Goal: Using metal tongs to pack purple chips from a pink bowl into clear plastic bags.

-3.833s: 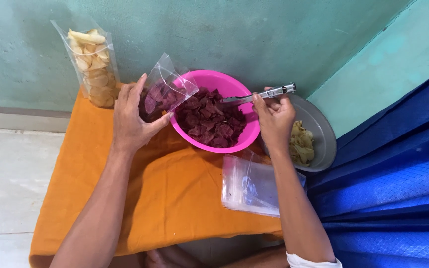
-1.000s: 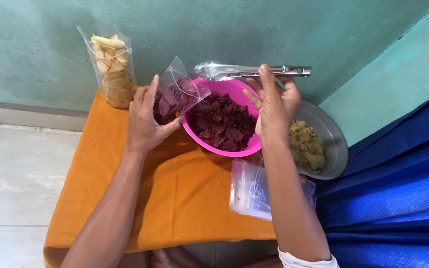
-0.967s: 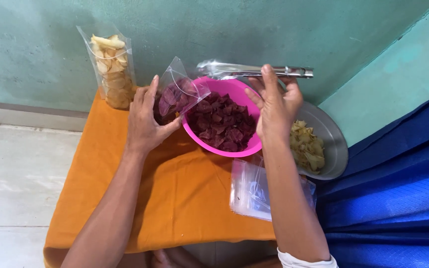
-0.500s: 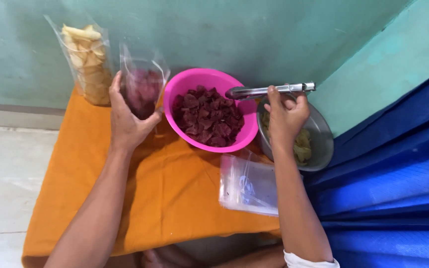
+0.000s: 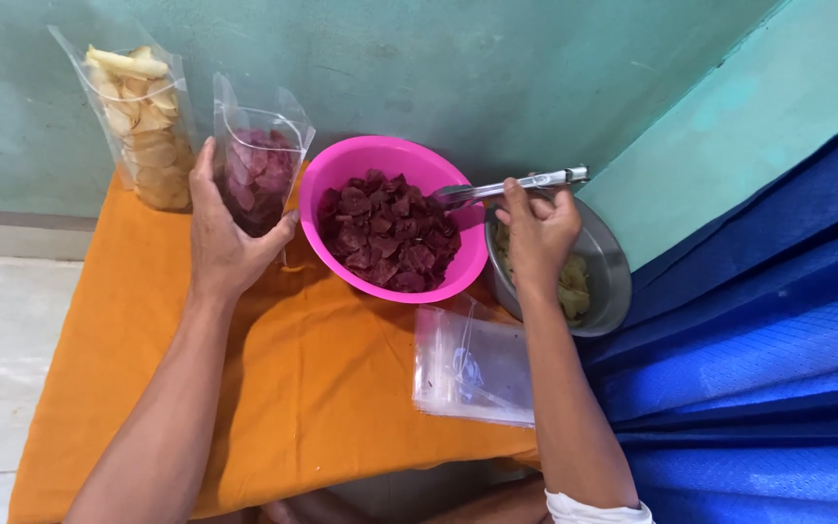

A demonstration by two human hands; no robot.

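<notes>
My left hand (image 5: 225, 243) grips a clear plastic bag (image 5: 259, 165) partly filled with purple chips, held upright just left of a pink bowl (image 5: 341, 170). The bowl holds a heap of purple chips (image 5: 385, 233). My right hand (image 5: 535, 233) holds metal tongs (image 5: 511, 186) whose tips reach over the bowl's right rim. The hand hovers above a grey metal bowl (image 5: 608, 267) with yellowish chips.
A tall clear bag of pale yellow chips (image 5: 143, 126) stands at the back left against the green wall. A stack of flat clear bags (image 5: 472, 369) lies near the front of the orange-covered table (image 5: 273, 388). Blue fabric (image 5: 758, 369) hangs at the right.
My left hand has turned the bag upright and moved it left, away from the bowl's rim. The tongs have come down from above the bowl to its right rim.
</notes>
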